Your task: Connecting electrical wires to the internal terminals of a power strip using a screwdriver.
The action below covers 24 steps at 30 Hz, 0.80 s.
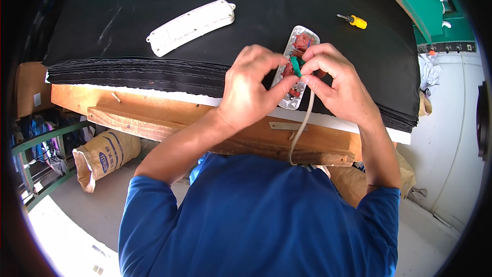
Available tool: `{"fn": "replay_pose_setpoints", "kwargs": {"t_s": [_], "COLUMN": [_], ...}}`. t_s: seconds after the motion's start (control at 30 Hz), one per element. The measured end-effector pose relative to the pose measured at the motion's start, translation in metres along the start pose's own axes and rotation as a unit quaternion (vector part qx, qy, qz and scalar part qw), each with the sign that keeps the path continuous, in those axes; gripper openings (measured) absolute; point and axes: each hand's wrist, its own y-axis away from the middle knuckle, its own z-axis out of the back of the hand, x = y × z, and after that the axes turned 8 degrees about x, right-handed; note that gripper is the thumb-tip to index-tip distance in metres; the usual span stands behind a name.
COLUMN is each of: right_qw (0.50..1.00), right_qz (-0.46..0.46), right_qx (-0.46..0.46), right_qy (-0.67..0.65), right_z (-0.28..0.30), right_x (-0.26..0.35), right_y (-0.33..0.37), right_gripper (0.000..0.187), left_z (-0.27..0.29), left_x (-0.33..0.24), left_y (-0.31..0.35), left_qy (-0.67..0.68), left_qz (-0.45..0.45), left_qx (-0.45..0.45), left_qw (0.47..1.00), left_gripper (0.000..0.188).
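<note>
An uncovered power strip (290, 102) lies aslant on the black sheets, its white shell showing red parts and wires inside. A narrow green strip (295, 65) crosses its middle; whether it is tape or a wire I cannot tell. From the left, my left hand (251, 84) has its thumb over the shell and its index finger at the shell's left edge, closed about it. My right hand (335, 83) pinches with thumb and index finger by the green strip; the fingers partly hide what they hold. A pale cable (307, 118) runs from beneath the right fingers toward my body.
The strip's long white cover (192, 26) rests at the far left. A yellow-handled screwdriver (353, 21) lies at the far right. Stacked black sheets (128, 77) top a wooden bench with a front rail (143, 124). A paper sack (107, 156) lies on the floor at left.
</note>
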Motion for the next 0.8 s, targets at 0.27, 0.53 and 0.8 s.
{"fn": "replay_pose_setpoints", "kwargs": {"t_s": [0.27,0.53,0.8], "right_qw": [1.0,1.0,1.0], "right_qz": [-0.018,-0.002,0.018], "right_qx": [0.015,0.02,0.011], "right_qy": [-0.007,0.004,0.016], "right_z": [0.0,0.003,0.0], "right_x": [0.001,0.001,0.0], "right_y": [0.0,-0.003,-0.003], "right_gripper": [0.014,0.015,0.011], "left_z": [0.02,0.022,0.029], "left_x": [0.011,0.011,0.013], "left_y": [-0.028,-0.033,-0.035], "left_qy": [0.174,0.175,0.231], "left_qz": [0.115,0.147,0.161], "left_qx": [0.201,0.21,0.204], "left_qw": [0.957,0.951,0.938], "left_gripper": [0.013,0.007,0.013]}}
